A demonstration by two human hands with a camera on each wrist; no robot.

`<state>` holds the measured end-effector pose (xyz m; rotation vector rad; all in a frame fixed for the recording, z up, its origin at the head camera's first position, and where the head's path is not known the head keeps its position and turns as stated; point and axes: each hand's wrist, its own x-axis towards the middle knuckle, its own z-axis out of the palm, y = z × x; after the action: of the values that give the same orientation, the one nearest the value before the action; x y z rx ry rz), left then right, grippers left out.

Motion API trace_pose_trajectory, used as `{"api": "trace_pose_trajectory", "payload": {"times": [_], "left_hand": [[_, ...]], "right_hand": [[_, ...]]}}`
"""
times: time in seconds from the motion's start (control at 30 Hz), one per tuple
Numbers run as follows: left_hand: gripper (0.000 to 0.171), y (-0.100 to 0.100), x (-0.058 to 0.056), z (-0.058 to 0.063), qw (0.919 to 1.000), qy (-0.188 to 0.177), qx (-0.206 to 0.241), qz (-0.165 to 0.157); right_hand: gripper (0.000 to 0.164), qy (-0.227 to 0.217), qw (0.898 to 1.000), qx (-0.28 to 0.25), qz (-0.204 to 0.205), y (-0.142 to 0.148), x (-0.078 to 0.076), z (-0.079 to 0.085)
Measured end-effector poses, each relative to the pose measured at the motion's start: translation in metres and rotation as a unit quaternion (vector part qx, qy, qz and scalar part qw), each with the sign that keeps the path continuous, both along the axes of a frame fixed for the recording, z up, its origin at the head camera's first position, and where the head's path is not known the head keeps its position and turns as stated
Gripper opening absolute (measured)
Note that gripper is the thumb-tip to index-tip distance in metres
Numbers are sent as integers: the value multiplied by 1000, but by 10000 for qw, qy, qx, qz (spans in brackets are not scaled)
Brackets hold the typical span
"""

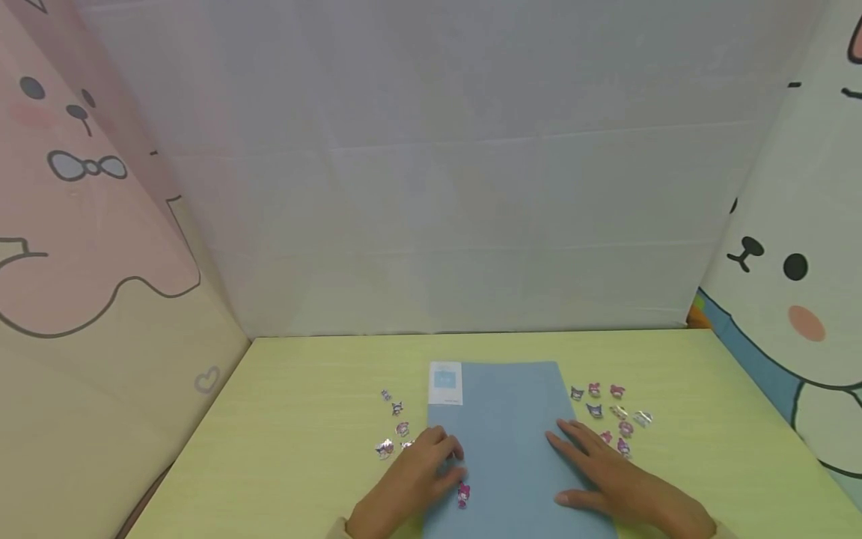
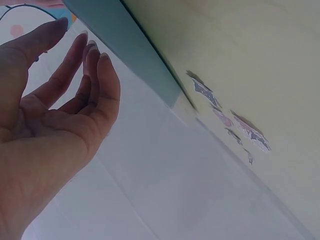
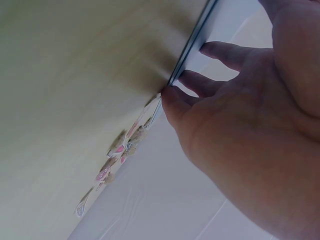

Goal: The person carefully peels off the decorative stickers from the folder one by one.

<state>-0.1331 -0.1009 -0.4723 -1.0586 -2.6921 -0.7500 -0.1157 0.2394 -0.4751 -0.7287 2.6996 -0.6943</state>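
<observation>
A blue folder [image 1: 512,419] with a white label [image 1: 446,397] at its upper left lies on the table. Over its left edge hovers my left hand [image 1: 420,475], fingers loosely bent; the left wrist view shows nothing between thumb and fingertips. Just below that thumb, a small pink character sticker [image 1: 463,495] lies on the folder near the edge. My right hand [image 1: 606,479] has its fingers spread, and its fingertips rest on the folder's right side. In the right wrist view those fingertips [image 3: 172,95] touch the folder's edge [image 3: 192,42].
Several character stickers [image 1: 397,409] lie left of the folder, one partly hidden by the left hand. More stickers [image 1: 594,410] are scattered to its right, close to the right hand. A pale curtain [image 1: 431,224] hangs behind the yellow-green table [image 1: 303,419], with printed cloths at both sides.
</observation>
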Motion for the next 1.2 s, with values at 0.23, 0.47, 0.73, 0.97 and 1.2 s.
{"api": "trace_pose_trajectory", "payload": {"times": [0.23, 0.47, 0.73, 0.97, 1.2], "left_hand": [[18, 1, 3, 2, 9990, -176, -321, -251], [18, 1, 4, 6, 9980, -309, -446, -335], [18, 0, 8, 9, 9977, -212, -459, -452], [18, 0, 10, 7, 9981, -128, -323, -514], [18, -1, 10, 7, 9985, -273, -88, -471]], "right_hand": [[86, -84, 10000, 20, -24, 0, 0, 1], [86, -113, 9999, 38, -23, 0, -1, 1], [85, 199, 9998, -8, 102, 2, -1, -1], [86, 117, 9999, -72, 93, 1, 0, 1], [86, -31, 9999, -102, 22, 0, 0, 1]]}}
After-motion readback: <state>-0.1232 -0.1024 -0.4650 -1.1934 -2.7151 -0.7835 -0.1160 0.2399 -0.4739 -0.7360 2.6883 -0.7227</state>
